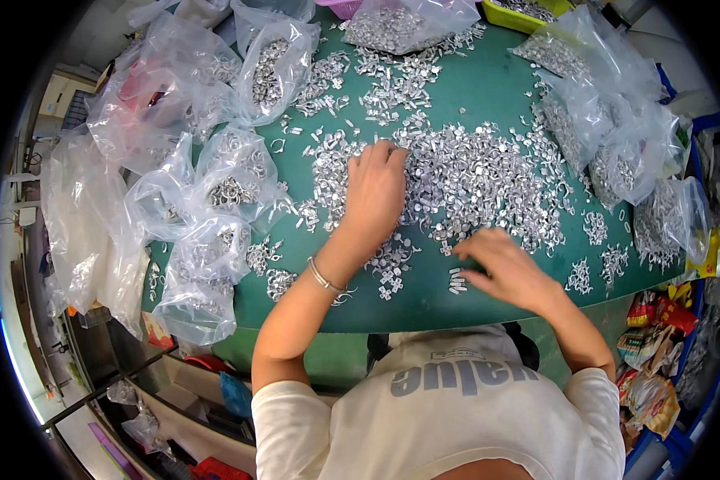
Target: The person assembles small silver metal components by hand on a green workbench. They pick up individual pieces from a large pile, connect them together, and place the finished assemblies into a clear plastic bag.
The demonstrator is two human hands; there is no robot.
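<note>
A wide heap of small silver metal parts (480, 180) covers the middle of the green table (424, 300). My left hand (374, 192), with a thin bracelet at the wrist, lies palm down on the heap's left edge, its fingertips bent into the parts. My right hand (500, 264) is lower and to the right, slightly blurred. Its fingers point left, right next to a small cluster of parts (456, 280) near the table's front edge. The frame does not show whether those fingers pinch anything.
Clear plastic bags of metal parts (216, 192) crowd the table's left side, and more such bags (616, 152) line the right. Small sorted clusters (392, 260) dot the front. A yellow bin (520, 14) and a pink basket (340, 6) stand at the back. Colourful packets (656, 376) lie lower right.
</note>
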